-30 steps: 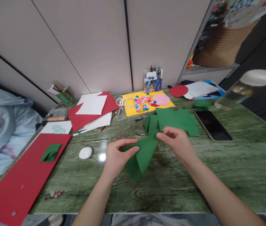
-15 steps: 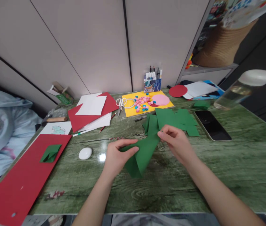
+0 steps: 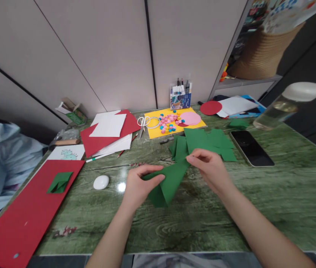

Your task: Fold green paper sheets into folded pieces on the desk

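Between my hands is a sheet of green paper (image 3: 170, 182), creased and partly folded, with its lower part hanging over the table. My left hand (image 3: 141, 186) grips its left side, thumb on top and fingers along the back edge. My right hand (image 3: 206, 165) pinches its upper right corner between thumb and fingertips. Just behind the sheet lie folded green paper (image 3: 180, 149) and several flat green pieces (image 3: 202, 141). A small folded green piece (image 3: 60, 182) rests on the long red card (image 3: 32, 208) at the left.
Scissors (image 3: 142, 124) and a yellow sheet (image 3: 153, 130) with small pom-poms lie at the back. White and red papers (image 3: 109, 125) are stacked to their left. A white oval object (image 3: 101, 182) sits left of my left hand. A phone (image 3: 251, 149) and a bottle (image 3: 277, 109) stand at the right.
Both hands keep the same hold on the green paper. Its hanging lower flap has risen very slightly; otherwise only a tiny shift of the view shows.
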Tool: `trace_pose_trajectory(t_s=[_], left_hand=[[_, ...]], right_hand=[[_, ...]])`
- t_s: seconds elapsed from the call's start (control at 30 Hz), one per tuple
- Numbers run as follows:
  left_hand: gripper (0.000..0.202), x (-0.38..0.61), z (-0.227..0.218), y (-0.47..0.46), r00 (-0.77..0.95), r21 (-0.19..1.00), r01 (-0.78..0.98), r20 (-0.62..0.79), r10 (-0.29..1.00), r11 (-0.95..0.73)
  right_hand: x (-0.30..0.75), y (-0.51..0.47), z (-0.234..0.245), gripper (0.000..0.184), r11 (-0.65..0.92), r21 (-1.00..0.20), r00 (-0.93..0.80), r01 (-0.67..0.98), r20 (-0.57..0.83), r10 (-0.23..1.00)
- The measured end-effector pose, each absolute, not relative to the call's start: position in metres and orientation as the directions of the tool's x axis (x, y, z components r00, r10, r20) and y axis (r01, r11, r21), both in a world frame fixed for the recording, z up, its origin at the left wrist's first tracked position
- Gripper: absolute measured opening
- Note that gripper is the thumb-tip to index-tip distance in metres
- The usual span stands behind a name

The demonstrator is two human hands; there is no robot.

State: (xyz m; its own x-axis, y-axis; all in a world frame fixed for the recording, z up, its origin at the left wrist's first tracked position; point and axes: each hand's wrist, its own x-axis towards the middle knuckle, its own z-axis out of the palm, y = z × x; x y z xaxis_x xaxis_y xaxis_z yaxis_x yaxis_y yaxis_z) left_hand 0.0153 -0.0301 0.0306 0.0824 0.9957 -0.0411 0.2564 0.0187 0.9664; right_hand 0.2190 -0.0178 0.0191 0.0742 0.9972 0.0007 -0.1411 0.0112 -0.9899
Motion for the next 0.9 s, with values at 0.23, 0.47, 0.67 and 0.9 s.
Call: trace_pose_trajectory(t_s=[0.23, 0.47, 0.67, 0.9], left_hand=[[0.02, 0.0144, 0.0323, -0.0301, 0.09, 0.963, 0.268, -0.025, 0.996, 0.0], [0.02, 0.0138, 0.0326, -0.0293, 0.092, 0.961, 0.277, -0.007, 0.996, -0.019], [0.02, 0.0135, 0.0316, -0.0291, 0.087, 0.959, 0.283, -0.013, 0.996, -0.013], [0.02, 0.0128, 0.0305, -0.0292, 0.1, 0.961, 0.275, -0.02, 0.995, -0.009]], right_hand=[[0.2209, -0.0173, 0.0214, 0.021, -0.01, -0.985, 0.045, -0.173, -0.018, 0.999], [0.2232, -0.0164, 0.0175, 0.018, 0.062, -0.998, 0.096, 0.018, 0.063, 0.993], [0.2263, -0.0159, 0.016, 0.015, 0.035, -0.998, 0.074, -0.059, 0.03, 0.997], [0.2256, -0.0162, 0.0157, 0.028, 0.117, -0.991, 0.125, 0.065, 0.124, 0.984]])
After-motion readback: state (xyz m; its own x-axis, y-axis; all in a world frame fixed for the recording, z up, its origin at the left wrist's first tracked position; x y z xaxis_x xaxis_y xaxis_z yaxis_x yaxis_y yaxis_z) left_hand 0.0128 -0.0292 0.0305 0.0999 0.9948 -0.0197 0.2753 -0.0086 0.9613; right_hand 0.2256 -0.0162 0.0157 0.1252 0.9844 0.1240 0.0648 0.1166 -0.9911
